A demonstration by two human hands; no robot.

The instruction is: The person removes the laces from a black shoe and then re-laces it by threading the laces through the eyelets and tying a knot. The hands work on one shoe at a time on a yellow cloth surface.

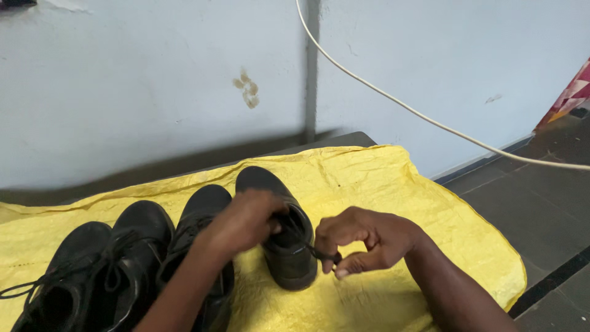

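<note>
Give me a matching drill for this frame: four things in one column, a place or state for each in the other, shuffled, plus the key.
Things:
1. left hand
2. right hand
3. yellow sheet
4. white cable

Places or states:
A. spread under the shoes
B. hangs slack in front of the pale wall
C. pinches a black lace end
D. at the opening of the rightmost black shoe

Pairs: 1-D, 2-C, 3-A, 4-B
</note>
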